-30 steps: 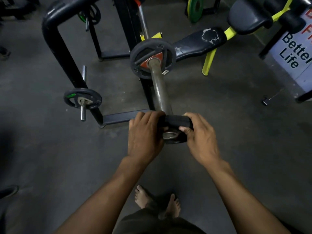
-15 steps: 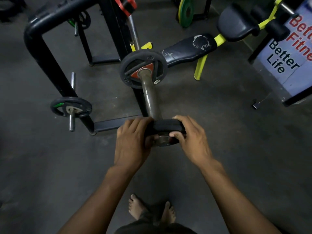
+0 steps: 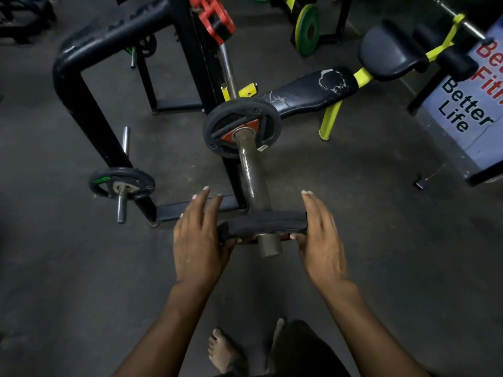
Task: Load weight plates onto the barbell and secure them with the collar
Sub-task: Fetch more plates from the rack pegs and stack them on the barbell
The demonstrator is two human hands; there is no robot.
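Note:
The barbell sleeve point(image 3: 251, 175) points toward me, and its round end point(image 3: 269, 246) sticks out near my hands. A black weight plate point(image 3: 266, 223) sits edge-up on the sleeve close to that end. My left hand point(image 3: 198, 240) presses its left rim and my right hand point(image 3: 321, 238) its right rim. Both thumbs lie on the near face and the fingers stretch straight forward. Farther along the sleeve a black plate with a red insert point(image 3: 239, 129) rests against the rack. I see no collar on the sleeve.
A black rack frame point(image 3: 79, 96) stands at left with a small plate on its storage peg point(image 3: 121, 183). A bench point(image 3: 313, 88) with yellow legs, a green-yellow plate point(image 3: 307, 29) and a sign point(image 3: 468, 104) lie beyond. A small dark clip point(image 3: 420, 182) lies on the floor at right. My bare feet point(image 3: 226, 352) are below.
My fingers went from curled over the plate's rim to straight alongside it. The plate has slid farther on, so the sleeve's end now sticks out toward me.

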